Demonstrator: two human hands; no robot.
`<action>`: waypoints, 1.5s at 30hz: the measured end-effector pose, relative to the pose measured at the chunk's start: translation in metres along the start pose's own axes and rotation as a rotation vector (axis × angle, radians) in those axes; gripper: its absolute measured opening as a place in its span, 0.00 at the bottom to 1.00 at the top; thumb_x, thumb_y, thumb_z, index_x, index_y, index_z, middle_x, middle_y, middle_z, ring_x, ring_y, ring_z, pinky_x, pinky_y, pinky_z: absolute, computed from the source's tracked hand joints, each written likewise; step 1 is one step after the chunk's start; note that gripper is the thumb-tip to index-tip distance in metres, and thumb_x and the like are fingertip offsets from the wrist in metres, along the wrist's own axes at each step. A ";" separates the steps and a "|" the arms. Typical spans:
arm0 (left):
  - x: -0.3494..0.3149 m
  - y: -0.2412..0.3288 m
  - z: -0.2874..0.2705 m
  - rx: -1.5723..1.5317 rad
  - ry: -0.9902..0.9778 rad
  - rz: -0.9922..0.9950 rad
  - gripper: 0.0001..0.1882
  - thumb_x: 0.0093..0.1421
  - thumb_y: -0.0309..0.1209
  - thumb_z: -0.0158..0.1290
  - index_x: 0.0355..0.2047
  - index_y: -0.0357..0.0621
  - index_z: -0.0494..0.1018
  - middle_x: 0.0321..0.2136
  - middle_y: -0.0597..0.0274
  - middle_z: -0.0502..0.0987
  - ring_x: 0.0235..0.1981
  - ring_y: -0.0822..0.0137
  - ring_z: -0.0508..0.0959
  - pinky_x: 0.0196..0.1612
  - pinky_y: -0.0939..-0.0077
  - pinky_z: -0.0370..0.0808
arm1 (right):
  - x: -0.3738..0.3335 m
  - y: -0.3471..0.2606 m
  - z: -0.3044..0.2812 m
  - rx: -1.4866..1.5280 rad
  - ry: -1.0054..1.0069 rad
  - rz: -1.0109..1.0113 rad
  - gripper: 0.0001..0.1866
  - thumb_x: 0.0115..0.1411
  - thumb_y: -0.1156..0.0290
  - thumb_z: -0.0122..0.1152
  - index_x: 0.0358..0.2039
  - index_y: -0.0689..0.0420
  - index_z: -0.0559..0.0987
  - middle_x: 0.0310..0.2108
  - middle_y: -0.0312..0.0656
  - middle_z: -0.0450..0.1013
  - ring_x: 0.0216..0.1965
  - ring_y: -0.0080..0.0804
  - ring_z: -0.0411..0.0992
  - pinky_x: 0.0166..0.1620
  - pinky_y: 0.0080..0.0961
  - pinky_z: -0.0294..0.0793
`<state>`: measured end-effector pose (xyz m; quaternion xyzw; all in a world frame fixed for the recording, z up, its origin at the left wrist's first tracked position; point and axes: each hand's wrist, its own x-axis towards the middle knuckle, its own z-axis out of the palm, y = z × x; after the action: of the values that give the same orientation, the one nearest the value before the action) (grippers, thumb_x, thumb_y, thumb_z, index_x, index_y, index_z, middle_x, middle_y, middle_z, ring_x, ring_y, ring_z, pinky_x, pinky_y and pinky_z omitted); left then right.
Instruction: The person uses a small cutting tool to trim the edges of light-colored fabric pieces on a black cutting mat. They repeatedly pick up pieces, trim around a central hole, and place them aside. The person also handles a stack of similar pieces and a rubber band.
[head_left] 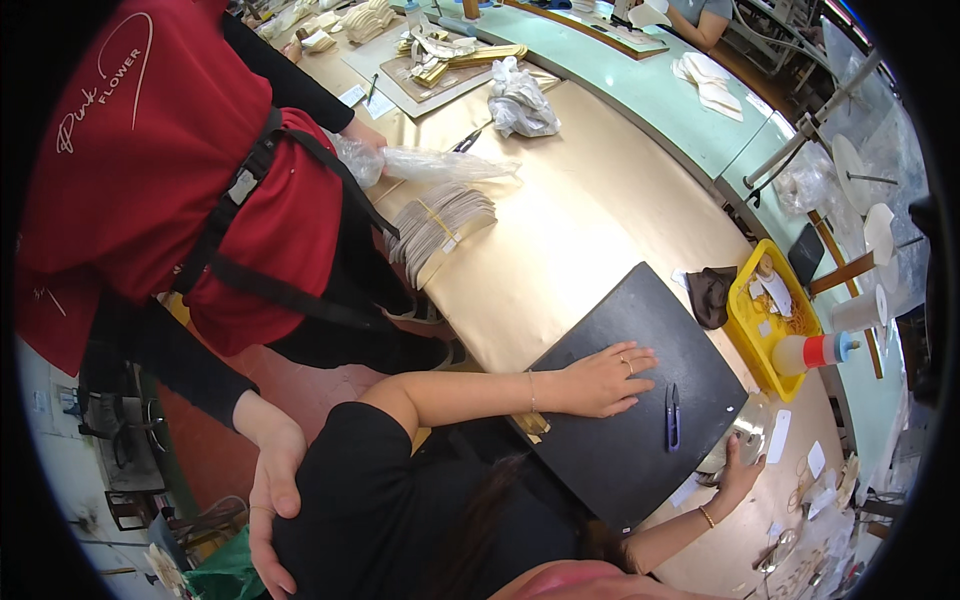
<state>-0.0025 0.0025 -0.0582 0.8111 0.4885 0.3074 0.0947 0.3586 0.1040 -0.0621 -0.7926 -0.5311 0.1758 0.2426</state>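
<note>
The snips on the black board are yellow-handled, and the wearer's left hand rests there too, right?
Not quite: the head view shows the snips are purple-handled, not yellow. They do lie on the black board, where the wearer's left hand rests.

The tan tabletop (pixel 590 190) gives passage between grey bundle (pixel 430 230) and black board (pixel 640 325); yellow basket (pixel 742 312) blocks rightward.

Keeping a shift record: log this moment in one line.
left hand: flat on black board | right hand: at shiny round object | purple snips: on board | co-worker's hand: at plastic bag
</note>
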 end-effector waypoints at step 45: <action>0.000 0.000 0.002 -0.010 0.018 0.018 0.18 0.61 0.36 0.56 0.49 0.42 0.74 0.59 0.46 0.67 0.66 0.50 0.62 0.69 0.52 0.55 | -0.044 -0.052 0.014 -0.152 0.097 -0.213 0.38 0.64 0.64 0.60 0.71 0.47 0.56 0.58 0.53 0.64 0.56 0.51 0.69 0.55 0.42 0.71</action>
<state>-0.0015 0.0033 -0.0599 0.8121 0.4804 0.3182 0.0917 0.2956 0.0821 -0.0430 -0.7552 -0.6119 0.0697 0.2243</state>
